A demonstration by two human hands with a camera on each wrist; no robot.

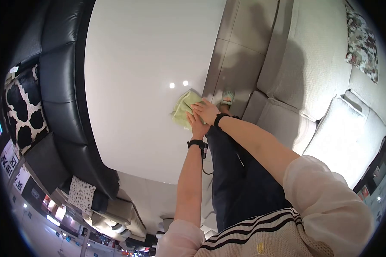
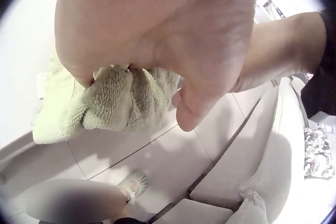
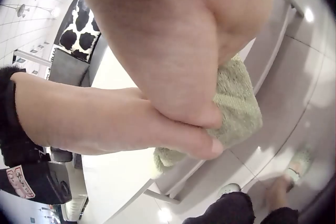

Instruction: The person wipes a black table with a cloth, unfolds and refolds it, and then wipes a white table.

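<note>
A light green cloth lies bunched on the white table, right at its edge nearest the person. Both hands are on it, side by side and overlapping. My left hand presses the cloth with extended fingers. From the other side, my right hand rests its stretched fingers on the same cloth. Close up in the left wrist view, the cloth shows a thick fold below the hand. The right wrist view has the thumbs pointing along the cloth, part of which hangs past the table edge.
Black leather sofa sections with a cow-pattern cushion line the table's far side. A pale sofa stands behind the tiled walkway on the right. A foot in a light green clog is on the tiles below the table edge.
</note>
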